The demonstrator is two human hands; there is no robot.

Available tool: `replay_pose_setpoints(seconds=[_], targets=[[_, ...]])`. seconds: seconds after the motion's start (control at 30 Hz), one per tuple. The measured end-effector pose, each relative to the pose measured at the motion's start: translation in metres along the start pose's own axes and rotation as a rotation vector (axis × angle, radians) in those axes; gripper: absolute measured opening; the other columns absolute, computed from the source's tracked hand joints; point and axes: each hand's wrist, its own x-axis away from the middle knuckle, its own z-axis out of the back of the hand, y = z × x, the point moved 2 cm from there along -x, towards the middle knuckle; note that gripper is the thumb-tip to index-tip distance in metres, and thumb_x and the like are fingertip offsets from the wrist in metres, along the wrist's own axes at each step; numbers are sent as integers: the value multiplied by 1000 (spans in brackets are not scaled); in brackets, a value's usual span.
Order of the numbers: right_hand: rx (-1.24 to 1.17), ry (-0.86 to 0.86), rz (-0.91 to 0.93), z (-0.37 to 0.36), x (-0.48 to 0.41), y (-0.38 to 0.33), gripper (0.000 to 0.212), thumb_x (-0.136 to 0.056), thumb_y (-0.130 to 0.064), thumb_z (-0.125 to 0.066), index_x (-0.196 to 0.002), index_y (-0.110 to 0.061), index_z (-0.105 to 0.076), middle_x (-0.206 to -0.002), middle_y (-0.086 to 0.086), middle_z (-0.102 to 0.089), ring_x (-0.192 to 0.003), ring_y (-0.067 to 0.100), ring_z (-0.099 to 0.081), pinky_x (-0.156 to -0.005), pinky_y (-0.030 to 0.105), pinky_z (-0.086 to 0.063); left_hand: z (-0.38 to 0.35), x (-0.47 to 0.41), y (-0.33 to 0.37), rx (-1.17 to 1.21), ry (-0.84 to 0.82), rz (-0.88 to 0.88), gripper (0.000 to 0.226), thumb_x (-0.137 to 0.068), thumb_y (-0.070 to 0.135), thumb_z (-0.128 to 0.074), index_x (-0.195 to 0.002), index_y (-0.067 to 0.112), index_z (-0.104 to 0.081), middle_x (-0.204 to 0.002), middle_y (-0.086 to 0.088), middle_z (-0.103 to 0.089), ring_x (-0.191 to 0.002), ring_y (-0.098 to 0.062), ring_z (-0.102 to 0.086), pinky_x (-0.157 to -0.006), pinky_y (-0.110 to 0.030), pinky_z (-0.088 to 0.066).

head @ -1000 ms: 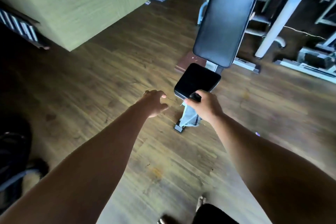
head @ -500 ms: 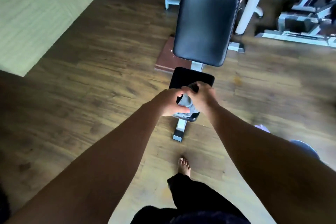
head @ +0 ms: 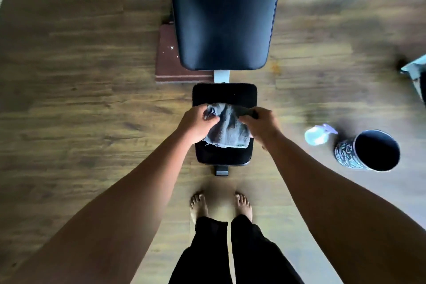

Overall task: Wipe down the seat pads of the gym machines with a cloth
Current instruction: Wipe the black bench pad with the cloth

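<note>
Spanning left and right fingers (head: 211, 118): cloth (head: 227, 132)

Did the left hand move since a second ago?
Yes. The left hand was over the floor, left of the seat pad; now it is over the seat pad, gripping the grey cloth.

We held both arms stretched forward and down, our left hand (head: 196, 123) and right hand (head: 261, 125) close together, each gripping the cloth (head: 227, 132).
</note>
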Motion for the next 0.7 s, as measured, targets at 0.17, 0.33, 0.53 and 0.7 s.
replay_pose_setpoints(seconds=[0.17, 0.33, 0.53, 0.7], targets=[[-44, 38, -230, -30, -4, 45, 20, -75, -38, -74, -79, -20, -66, -62, 4, -71, -61, 28, -73, -61, 49, -63, -27, -65, -5, -239, -87, -174, 20, -90, 33, -74, -96, 16, -65, -87, 0, -69, -80, -22, -63, -66, -32, -43], [371, 49, -215, -34, 4, 70, 42, -86, -62, -64, -87, -21, -57, -81, 2, -61, -82, 30, -61, -68, 34, -48, -54, -108, 4, -362, -174, -377, 41, -91, 28, -75, -130, 21, -68, -118, -3, -73, -109, -23, -66, -91, -33, -52], [550, 146, 308, -41, -9, 65, 46, -96, -51, -47, -129, -19, -54, -127, 7, -58, -118, 30, -52, -86, 44, -53, -56, -83, -82, -418, 180, -350, 53, -97, 22, -62, -149, 14, -51, -152, -10, -51, -141, -30, -45, -112, -45, -44], [818, -20, 542, -103, -41, 62, 63, -103, -43, -40, -159, -16, -30, -170, 7, -17, -158, 25, -8, -128, 46, -13, -83, -78, -104, -457, 183, -320, 58, -104, 27, -35, -161, 17, -31, -171, -3, -17, -159, -25, -11, -127, -46, -19]])
